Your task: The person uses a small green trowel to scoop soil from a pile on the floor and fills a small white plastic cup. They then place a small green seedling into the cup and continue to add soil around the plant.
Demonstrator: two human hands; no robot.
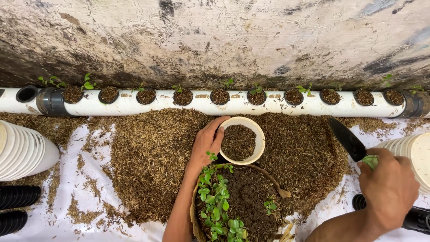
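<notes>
My left hand (206, 142) grips the rim of a white plastic cup (259, 144) filled with brown husk mix, held over the heap of husks (152, 152). My right hand (389, 188) holds a dark-bladed knife (346, 138) with a green handle, its blade pointing up and left. Just below the cup sits a round basket of dark soil (246, 197) with small green seedlings (216, 201) along its left side. A long white pipe (134, 105) lies across the back, with a row of holes holding filled cups and tiny sprouts.
A stained concrete wall (215, 40) rises behind the pipe. Stacked white cups lie at the left (22, 152) and at the right (414, 154). Black net pots (18, 197) sit at the lower left. White sheeting (85, 224) covers the ground.
</notes>
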